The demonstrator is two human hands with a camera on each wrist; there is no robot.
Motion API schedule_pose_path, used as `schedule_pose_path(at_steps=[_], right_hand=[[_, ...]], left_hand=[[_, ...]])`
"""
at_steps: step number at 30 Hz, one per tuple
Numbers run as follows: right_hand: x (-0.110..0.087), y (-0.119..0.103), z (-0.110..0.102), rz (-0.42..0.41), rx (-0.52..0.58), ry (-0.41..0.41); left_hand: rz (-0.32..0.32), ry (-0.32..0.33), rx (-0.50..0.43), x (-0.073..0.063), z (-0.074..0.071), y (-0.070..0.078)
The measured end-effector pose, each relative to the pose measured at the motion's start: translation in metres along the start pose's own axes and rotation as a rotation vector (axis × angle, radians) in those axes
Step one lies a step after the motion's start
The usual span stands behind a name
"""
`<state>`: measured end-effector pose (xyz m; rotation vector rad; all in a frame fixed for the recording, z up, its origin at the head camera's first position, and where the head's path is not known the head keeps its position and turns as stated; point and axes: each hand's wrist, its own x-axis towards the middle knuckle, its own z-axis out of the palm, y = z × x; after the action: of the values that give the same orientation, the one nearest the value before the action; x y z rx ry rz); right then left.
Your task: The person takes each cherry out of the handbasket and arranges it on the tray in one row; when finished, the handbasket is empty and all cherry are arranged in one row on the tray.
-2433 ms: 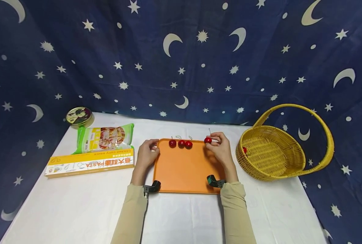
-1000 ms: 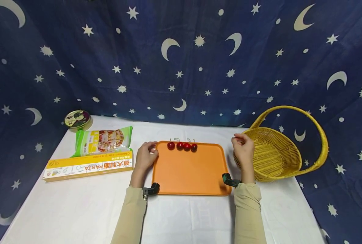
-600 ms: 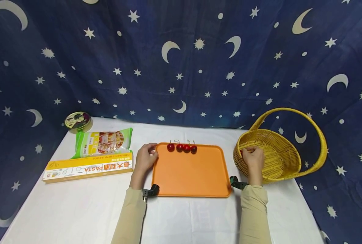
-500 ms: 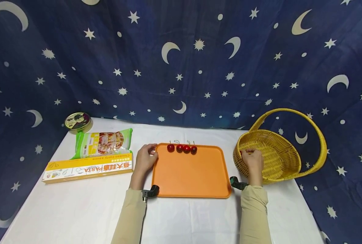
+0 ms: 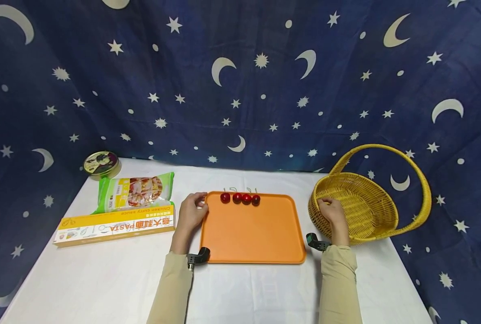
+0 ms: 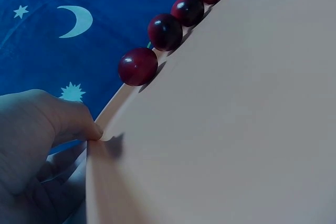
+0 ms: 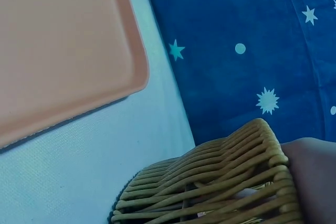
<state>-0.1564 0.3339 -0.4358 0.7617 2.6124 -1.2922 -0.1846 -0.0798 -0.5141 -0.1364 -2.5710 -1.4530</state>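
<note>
Resting on the white table (image 5: 102, 279), the left hand (image 5: 191, 211) touches the far left corner of the orange tray (image 5: 252, 234); its fingers are bent against the rim, with one fingertip pressing on the edge in the left wrist view, and nothing is closed inside the hand. The right hand (image 5: 332, 212) is at the near left rim of the yellow basket (image 5: 370, 211), with its fingers reaching over the woven wall into the inside. Whether these fingers hold something I cannot tell, because the hand and the wall hide them in both views.

Four cherries (image 5: 240, 198) lie in one row along the far edge of the tray, close side by side, with their thin stems pointing toward the back. The rest of the tray surface is bare orange. The basket stands to the right of the tray, a little apart from it, and has one tall arched handle. Between the right hand and the inside of the basket stands only the basket wall.

On the left side of the table there are three more things: one long yellow pasta box (image 5: 114, 223) just beside the left hand, one green food packet (image 5: 132, 191) leaning behind it, and one round tin (image 5: 101, 163) at the far corner. Behind everything hangs one dark blue cloth (image 5: 240, 81) with moons and stars.
</note>
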Motion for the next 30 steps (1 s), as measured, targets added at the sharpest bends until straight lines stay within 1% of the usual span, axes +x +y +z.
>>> schedule_pose_path(at_steps=[7, 8, 12, 15, 17, 19, 22, 24, 30], right_hand=[[-0.002, -0.001, 0.000, -0.021, 0.024, 0.059], [-0.002, -0.002, 0.000, -0.019, 0.041, 0.053], [-0.001, -0.004, 0.003, -0.010, 0.107, 0.086], [-0.001, -0.003, 0.005, -0.014, 0.152, 0.131], [0.000, -0.002, 0.005, -0.039, 0.167, 0.163], [0.000, 0.000, 0.005, -0.091, 0.187, 0.193], [-0.001, 0.002, 0.005, -0.171, 0.218, 0.216], [-0.003, 0.002, 0.005, -0.204, 0.235, 0.226], [-0.011, 0.001, 0.005, -0.238, 0.269, 0.260]], left_hand=[[0.000, -0.002, 0.002, 0.002, 0.001, -0.001], [0.002, 0.002, -0.002, 0.002, 0.001, -0.001], [0.002, 0.005, -0.011, 0.002, 0.000, 0.000], [0.000, -0.007, -0.012, 0.001, -0.001, 0.001], [0.007, -0.008, -0.004, 0.001, -0.001, 0.001], [0.012, -0.002, -0.004, 0.001, -0.001, 0.002], [0.020, 0.009, 0.006, 0.001, -0.001, 0.002], [0.019, 0.011, 0.010, 0.000, -0.001, 0.002], [0.019, 0.008, 0.010, 0.000, 0.000, 0.002]])
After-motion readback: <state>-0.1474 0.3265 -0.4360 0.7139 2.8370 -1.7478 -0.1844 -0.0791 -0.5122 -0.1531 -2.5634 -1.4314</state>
